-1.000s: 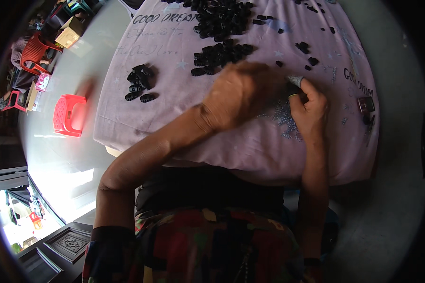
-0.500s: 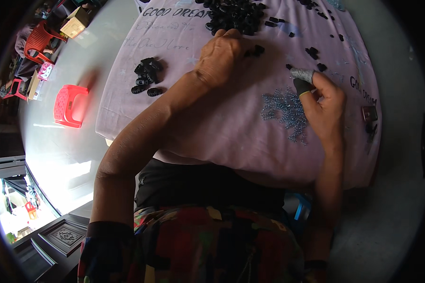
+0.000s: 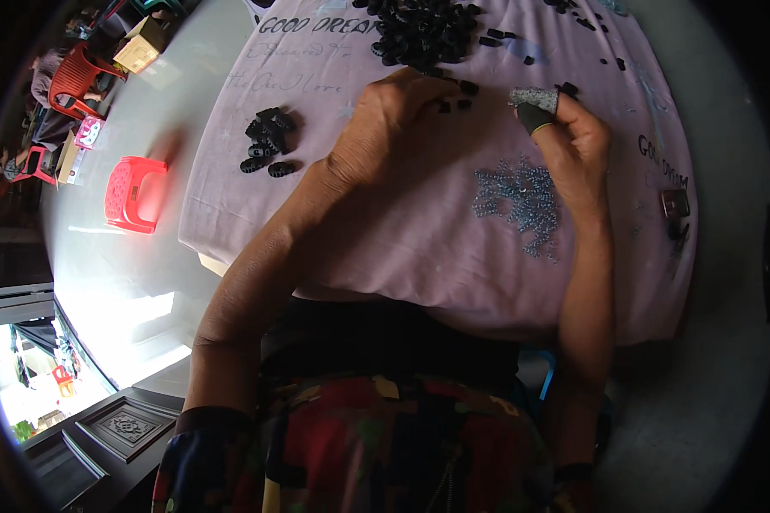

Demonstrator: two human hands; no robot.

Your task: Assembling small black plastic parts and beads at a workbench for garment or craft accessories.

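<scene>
My left hand (image 3: 389,115) is closed, fingertips pinched around a small black plastic piece (image 3: 469,87) in front of the big heap of black plastic parts (image 3: 423,34). Two small black pieces (image 3: 464,104) lie on the cloth just below its fingers. My right hand (image 3: 577,137) wears a grey cover (image 3: 535,97) on the index finger and a dark cover (image 3: 535,118) on the thumb. These two fingers are pressed together; whatever is between them is too small to make out. Small metal springs (image 3: 518,205) lie in a pile below this hand.
A pink printed cloth (image 3: 376,239) covers the table. A smaller group of black parts (image 3: 269,141) lies at the left. Toward the right edge sits a small dark box-like object (image 3: 674,203). A red plastic stool (image 3: 135,194) stands on the floor to the left.
My left hand has drawn back slightly from the heap, a black piece now at its fingertips. My right hand has moved up and left, away from the springs.
</scene>
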